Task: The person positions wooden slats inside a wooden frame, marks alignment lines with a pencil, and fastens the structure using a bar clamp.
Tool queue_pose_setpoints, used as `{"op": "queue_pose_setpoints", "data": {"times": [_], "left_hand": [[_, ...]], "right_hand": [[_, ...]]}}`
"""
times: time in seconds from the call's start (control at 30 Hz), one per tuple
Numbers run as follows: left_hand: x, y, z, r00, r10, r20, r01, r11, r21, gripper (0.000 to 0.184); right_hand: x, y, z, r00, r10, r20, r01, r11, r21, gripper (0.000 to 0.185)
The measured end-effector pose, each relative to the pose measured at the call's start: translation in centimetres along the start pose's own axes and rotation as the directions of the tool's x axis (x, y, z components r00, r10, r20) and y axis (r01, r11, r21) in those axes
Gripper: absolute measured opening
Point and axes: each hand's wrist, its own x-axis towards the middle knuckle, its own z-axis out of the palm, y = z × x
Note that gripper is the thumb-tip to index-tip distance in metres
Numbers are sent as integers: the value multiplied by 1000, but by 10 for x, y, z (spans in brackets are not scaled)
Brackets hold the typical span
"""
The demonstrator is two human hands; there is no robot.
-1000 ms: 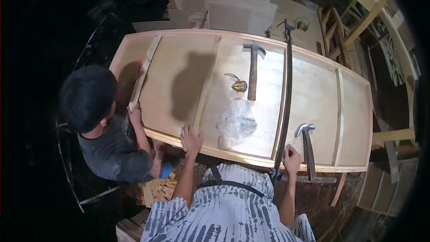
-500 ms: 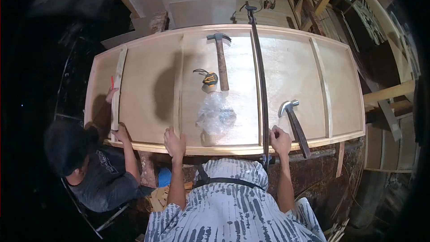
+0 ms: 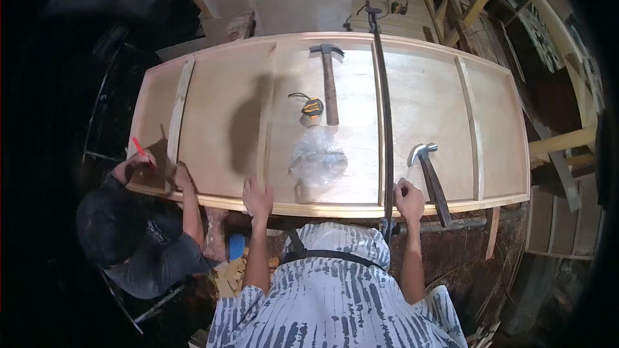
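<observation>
My left hand (image 3: 258,200) rests on the front rail of a shallow wooden frame panel (image 3: 322,209), fingers stretched out by the end of a cross slat (image 3: 265,122). At the same rail, just right of the long dark bar clamp (image 3: 385,103), my right hand (image 3: 409,201) is closed in a pinch; what is in it, if anything, is too small to make out. A claw hammer (image 3: 431,177) lies to its right, handle over the front edge. Between my hands and farther in lie a clear plastic bag (image 3: 317,158), a tape measure (image 3: 312,107) and a second claw hammer (image 3: 331,87).
On the left, a co-worker (image 3: 148,232) leans at the panel, one hand holding a red pencil-like stick (image 3: 138,146), the other at the left slat (image 3: 180,116). Pale boards (image 3: 300,9) stand behind the panel. Timber beams (image 3: 564,140) crowd the right side.
The view has shifted slightly. The co-worker's hand with the red stick has moved left and toward the front, away from the slat. My hands stay at the front rail.
</observation>
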Motion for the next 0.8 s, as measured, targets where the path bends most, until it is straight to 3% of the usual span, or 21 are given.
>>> {"op": "queue_pose_setpoints", "data": {"times": [0.17, 0.23, 0.27, 0.3, 0.33, 0.4, 0.43, 0.47, 0.53, 0.57, 0.6, 0.63, 0.67, 0.7, 0.77, 0.8], "left_hand": [[0, -22, 28, 990, 87, -107, -82, 995, 52, 62], [-3, 11, -11, 995, -62, 79, 64, 997, -34, 64], [-12, 7, -12, 993, -106, 56, 107, 994, -19, 64], [-22, 2, -12, 994, 24, -111, -32, 997, -65, 61], [-32, -7, -14, 950, 149, -276, -179, 980, -85, 58], [-83, -33, -36, 928, 184, -323, -286, 909, -303, 46], [-118, -49, -39, 987, 48, -151, -118, 857, -501, 41], [-162, -68, -40, 997, -54, 50, 74, 753, -653, 36], [-255, -123, -15, 914, -240, 326, 404, 576, -710, 31], [-296, -134, -5, 746, -373, 552, 665, 370, -649, 33], [-336, -146, 5, 504, -470, 725, 850, 121, -513, 36], [-372, -141, 10, 337, -449, 827, 883, -153, -443, 37], [-394, -125, 8, 306, -403, 863, 824, -342, -452, 37], [-415, -106, 7, 303, -362, 882, 739, -495, -457, 38], [-425, -65, -5, 344, -340, 875, 575, -660, -483, 40], [-426, -49, -9, 360, -341, 869, 504, -712, -488, 41]], "right_hand": [[-1, 6, 4, 998, -54, -9, 55, 997, 53, 32], [0, 12, 12, 993, -102, -62, 105, 993, 49, 29], [1, 21, 17, 986, -148, -83, 156, 983, 100, 29], [1, 23, 22, 977, -184, -107, 198, 969, 147, 30], [-9, -1, 4, 993, -114, -18, 116, 983, 141, 32], [-10, 5, 7, 992, -128, -19, 129, 989, 76, 35], [-13, -9, -2, 995, -95, 25, 94, 993, 65, 34], [-9, 2, 8, 991, -126, -31, 128, 989, 75, 34], [0, 4, 11, 994, -106, 0, 106, 994, 18, 34], [2, 6, 13, 998, -64, 14, 64, 997, -37, 35], [3, 12, 15, 992, -117, 39, 120, 991, -58, 40], [4, 18, 19, 989, -129, 73, 135, 987, -83, 40], [8, 29, 24, 983, -169, 77, 172, 984, -39, 41], [14, 37, 29, 974, -213, 80, 213, 977, 7, 42], [21, 46, 32, 946, -285, 155, 294, 955, -37, 39], [20, 46, 31, 940, -266, 214, 250, 963, 99, 37]]}}
